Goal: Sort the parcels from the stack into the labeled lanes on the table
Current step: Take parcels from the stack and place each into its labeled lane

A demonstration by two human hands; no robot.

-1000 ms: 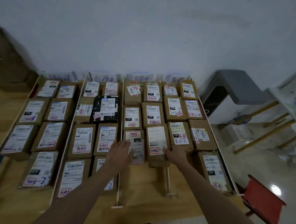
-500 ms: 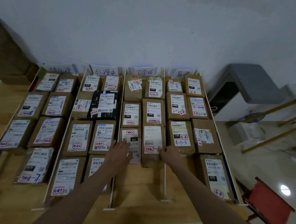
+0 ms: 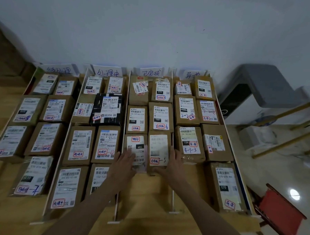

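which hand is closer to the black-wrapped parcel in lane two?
Left. The left hand rests on a parcel one lane right of the black-wrapped parcel and nearer the camera; the right hand is farther right.

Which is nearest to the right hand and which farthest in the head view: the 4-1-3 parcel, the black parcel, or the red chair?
From the right hand:
1. The 4-1-3 parcel, just beside it in the rightmost lane.
2. The black parcel, up and to the left, in the second lane.
3. The red chair, off the table at the far right.
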